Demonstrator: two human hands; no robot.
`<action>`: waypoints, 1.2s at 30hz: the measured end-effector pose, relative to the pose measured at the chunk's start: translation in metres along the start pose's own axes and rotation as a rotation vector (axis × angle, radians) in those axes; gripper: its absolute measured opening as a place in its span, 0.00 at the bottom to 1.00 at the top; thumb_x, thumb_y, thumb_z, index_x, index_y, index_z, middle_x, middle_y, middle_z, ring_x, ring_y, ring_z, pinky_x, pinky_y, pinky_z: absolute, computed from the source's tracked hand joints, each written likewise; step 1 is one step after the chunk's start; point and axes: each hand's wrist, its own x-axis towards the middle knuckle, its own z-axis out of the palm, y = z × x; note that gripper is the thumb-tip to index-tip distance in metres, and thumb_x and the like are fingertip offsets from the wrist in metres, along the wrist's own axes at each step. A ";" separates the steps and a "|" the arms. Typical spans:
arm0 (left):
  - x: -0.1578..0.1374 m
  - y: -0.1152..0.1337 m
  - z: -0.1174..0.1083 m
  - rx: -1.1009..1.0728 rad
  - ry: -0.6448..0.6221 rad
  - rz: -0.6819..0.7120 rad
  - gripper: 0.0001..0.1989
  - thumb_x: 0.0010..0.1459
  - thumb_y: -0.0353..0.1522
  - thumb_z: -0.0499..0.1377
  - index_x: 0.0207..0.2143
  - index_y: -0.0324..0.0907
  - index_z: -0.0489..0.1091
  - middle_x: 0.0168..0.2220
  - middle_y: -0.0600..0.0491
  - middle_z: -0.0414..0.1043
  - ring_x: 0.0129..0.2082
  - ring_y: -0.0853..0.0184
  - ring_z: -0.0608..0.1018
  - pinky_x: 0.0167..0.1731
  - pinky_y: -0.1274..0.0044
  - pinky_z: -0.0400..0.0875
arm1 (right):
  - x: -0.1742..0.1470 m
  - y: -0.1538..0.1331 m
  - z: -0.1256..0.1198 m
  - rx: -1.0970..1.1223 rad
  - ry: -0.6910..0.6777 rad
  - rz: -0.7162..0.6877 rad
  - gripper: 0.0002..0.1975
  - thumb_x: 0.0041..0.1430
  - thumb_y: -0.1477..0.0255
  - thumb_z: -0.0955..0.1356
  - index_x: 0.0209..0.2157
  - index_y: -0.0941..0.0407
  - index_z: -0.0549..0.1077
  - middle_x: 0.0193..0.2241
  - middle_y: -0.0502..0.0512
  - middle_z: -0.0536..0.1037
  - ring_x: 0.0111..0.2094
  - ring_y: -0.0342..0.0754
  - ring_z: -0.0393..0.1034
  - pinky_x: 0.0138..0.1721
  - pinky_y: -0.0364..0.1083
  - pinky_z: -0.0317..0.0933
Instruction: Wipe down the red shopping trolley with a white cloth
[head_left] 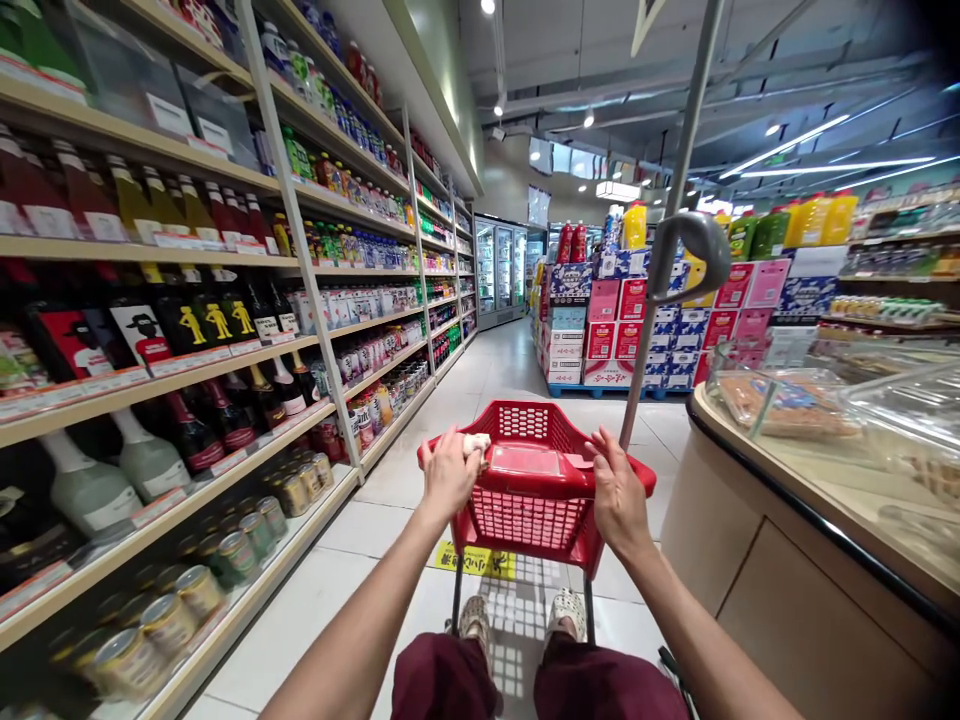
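A red plastic shopping cart [540,485] with a perforated basket stands directly in front of me. My left hand [452,472] is at the left end of its handle, closed, with a small whitish lump [476,443] between thumb and fingers. What the lump is does not show clearly. Against the right end of the handle rests my right hand [621,492]; its fingers are stretched out and hold nothing. Little of the basket's inside is visible beyond the handle.
Shelves [360,330] of bottles and cans line the left side. Ahead right, drink cartons [615,330] are stacked beside a grey-handled pole [694,255]. A curved counter [750,520] borders the right. The tiled aisle [495,355] leads to glass-door fridges [499,265].
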 end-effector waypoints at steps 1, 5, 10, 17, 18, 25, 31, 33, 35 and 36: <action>-0.003 0.004 0.005 -0.017 0.005 0.017 0.13 0.54 0.31 0.49 0.42 0.42 0.63 0.46 0.48 0.69 0.46 0.63 0.70 0.54 0.55 0.45 | -0.001 -0.001 0.003 -0.002 -0.001 -0.007 0.26 0.59 0.62 0.53 0.56 0.57 0.53 0.51 0.61 0.65 0.48 0.50 0.63 0.48 0.53 0.57; -0.018 0.053 0.038 -0.075 -0.016 0.412 0.16 0.55 0.29 0.48 0.47 0.43 0.61 0.48 0.50 0.68 0.49 0.66 0.68 0.56 0.62 0.46 | 0.001 0.002 0.005 -0.120 0.012 -0.094 0.26 0.59 0.62 0.52 0.55 0.59 0.56 0.52 0.61 0.64 0.50 0.50 0.61 0.49 0.52 0.55; -0.017 0.048 0.030 -0.093 0.051 0.327 0.10 0.58 0.31 0.47 0.40 0.47 0.64 0.43 0.55 0.71 0.43 0.67 0.72 0.56 0.55 0.36 | 0.003 0.022 -0.011 -0.424 -0.064 -0.121 0.24 0.58 0.64 0.51 0.50 0.61 0.63 0.36 0.60 0.75 0.41 0.51 0.67 0.49 0.56 0.49; -0.030 0.055 0.027 -0.041 0.054 0.381 0.11 0.58 0.30 0.46 0.42 0.45 0.63 0.43 0.53 0.71 0.44 0.67 0.71 0.57 0.57 0.36 | -0.012 0.018 -0.010 -0.355 -0.077 -0.173 0.24 0.59 0.65 0.50 0.51 0.61 0.61 0.41 0.61 0.73 0.42 0.50 0.66 0.48 0.54 0.50; -0.032 0.059 0.028 -0.043 0.030 0.436 0.11 0.58 0.29 0.46 0.43 0.46 0.63 0.43 0.54 0.71 0.44 0.67 0.71 0.57 0.58 0.36 | -0.014 0.017 -0.011 -0.342 -0.069 -0.175 0.24 0.59 0.65 0.50 0.51 0.61 0.61 0.41 0.61 0.73 0.43 0.50 0.65 0.48 0.54 0.49; -0.039 0.044 -0.003 -0.020 0.078 0.138 0.12 0.60 0.31 0.43 0.39 0.44 0.64 0.37 0.54 0.73 0.39 0.64 0.74 0.54 0.52 0.40 | -0.024 0.012 -0.026 -0.240 -0.044 -0.155 0.21 0.57 0.65 0.52 0.49 0.56 0.61 0.41 0.56 0.74 0.42 0.49 0.66 0.48 0.54 0.50; -0.057 0.057 0.000 -0.074 0.026 0.397 0.13 0.59 0.30 0.43 0.42 0.49 0.63 0.43 0.57 0.71 0.43 0.68 0.72 0.57 0.58 0.36 | -0.027 0.012 -0.022 -0.235 -0.045 -0.165 0.19 0.57 0.64 0.52 0.43 0.57 0.64 0.39 0.57 0.75 0.38 0.49 0.68 0.47 0.54 0.51; -0.056 0.039 -0.010 -0.050 0.048 0.262 0.12 0.59 0.30 0.44 0.41 0.49 0.64 0.42 0.57 0.72 0.41 0.67 0.73 0.56 0.54 0.36 | -0.028 0.013 -0.022 -0.245 -0.044 -0.177 0.20 0.58 0.64 0.52 0.44 0.57 0.64 0.38 0.57 0.75 0.39 0.49 0.67 0.48 0.55 0.50; -0.056 0.027 -0.016 0.002 0.110 0.048 0.10 0.58 0.31 0.46 0.40 0.46 0.64 0.37 0.54 0.74 0.39 0.65 0.74 0.54 0.52 0.38 | -0.028 0.012 -0.022 -0.256 -0.035 -0.174 0.21 0.58 0.63 0.52 0.47 0.57 0.63 0.35 0.56 0.76 0.39 0.49 0.67 0.48 0.55 0.49; -0.056 0.027 -0.015 0.015 0.120 0.016 0.10 0.58 0.30 0.46 0.40 0.45 0.64 0.37 0.53 0.74 0.39 0.65 0.74 0.54 0.51 0.39 | -0.027 0.011 -0.022 -0.261 -0.030 -0.165 0.21 0.58 0.63 0.52 0.48 0.57 0.63 0.33 0.56 0.76 0.39 0.49 0.67 0.49 0.55 0.49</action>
